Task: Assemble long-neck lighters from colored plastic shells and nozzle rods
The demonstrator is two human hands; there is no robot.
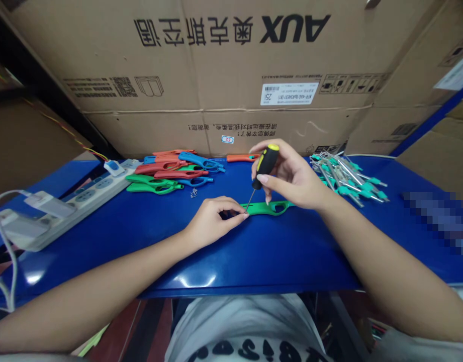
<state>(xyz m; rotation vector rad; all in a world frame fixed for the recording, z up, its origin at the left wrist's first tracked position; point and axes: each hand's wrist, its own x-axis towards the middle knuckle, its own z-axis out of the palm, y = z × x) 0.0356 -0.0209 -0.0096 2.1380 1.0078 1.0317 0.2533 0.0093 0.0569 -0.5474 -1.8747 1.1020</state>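
Observation:
My right hand (289,176) is closed around a black and yellow screwdriver (267,163), tilted with its shaft pointing down and to the left. The screwdriver's tip meets the left end of a green plastic lighter casing (267,208) lying flat on the blue table (231,256). Pinched at that same end are the thumb and fingers of my left hand (218,218). Its fingertips hide the exact spot where the tip lands. The casing has a loop-shaped opening near its right end, partly below my right hand.
A pile of red, blue, green and orange casings (171,171) lies at the back left, beside a few small screws (194,192). Metal rods with teal parts (348,178) are heaped at the right. A power strip (84,201) runs along the left; a cardboard wall (223,60) stands behind.

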